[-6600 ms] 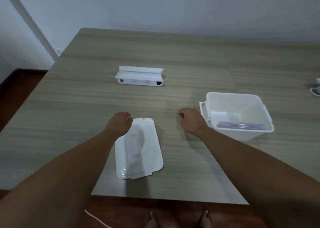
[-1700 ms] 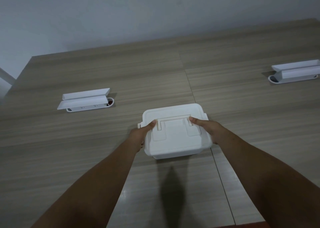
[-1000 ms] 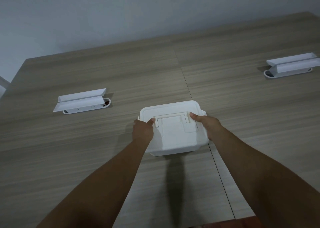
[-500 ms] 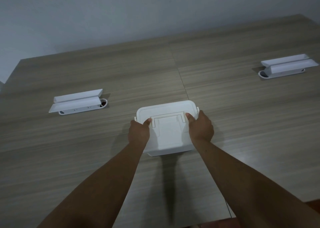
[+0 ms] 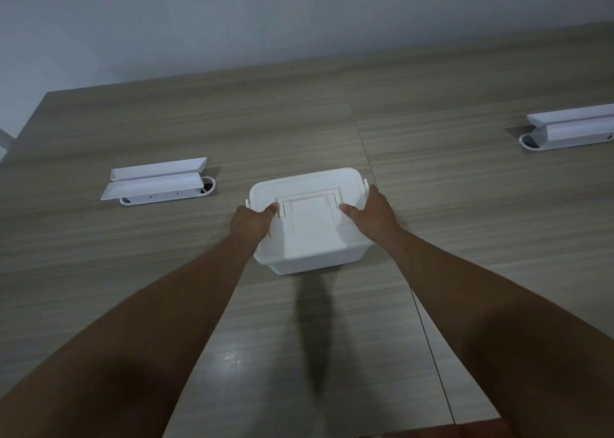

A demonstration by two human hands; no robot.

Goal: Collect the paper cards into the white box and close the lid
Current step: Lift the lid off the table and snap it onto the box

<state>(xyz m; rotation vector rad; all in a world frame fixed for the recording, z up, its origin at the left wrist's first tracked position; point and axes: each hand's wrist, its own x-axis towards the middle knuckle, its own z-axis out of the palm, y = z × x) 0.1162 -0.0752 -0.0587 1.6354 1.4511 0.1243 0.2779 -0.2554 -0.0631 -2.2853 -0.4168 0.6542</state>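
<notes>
The white box (image 5: 312, 258) stands on the wooden table (image 5: 432, 205) in the middle of the view, with its white lid (image 5: 309, 218) lying on top and the flat handle folded down. My left hand (image 5: 251, 223) grips the box's left side, thumb on the lid. On the right side my right hand (image 5: 373, 213) holds the box the same way, thumb resting beside the handle. No paper cards are visible; the lid hides the inside of the box.
A white socket unit with raised flaps (image 5: 156, 183) is set in the table at the left, and a second one (image 5: 571, 130) at the far right. A seam (image 5: 392, 238) runs down the tabletop by the box. The table's near edge crosses the bottom right.
The lid, which lay apart on the table, is now on the box. Over the last second both hands stay on the box's sides and the view has shifted slightly.
</notes>
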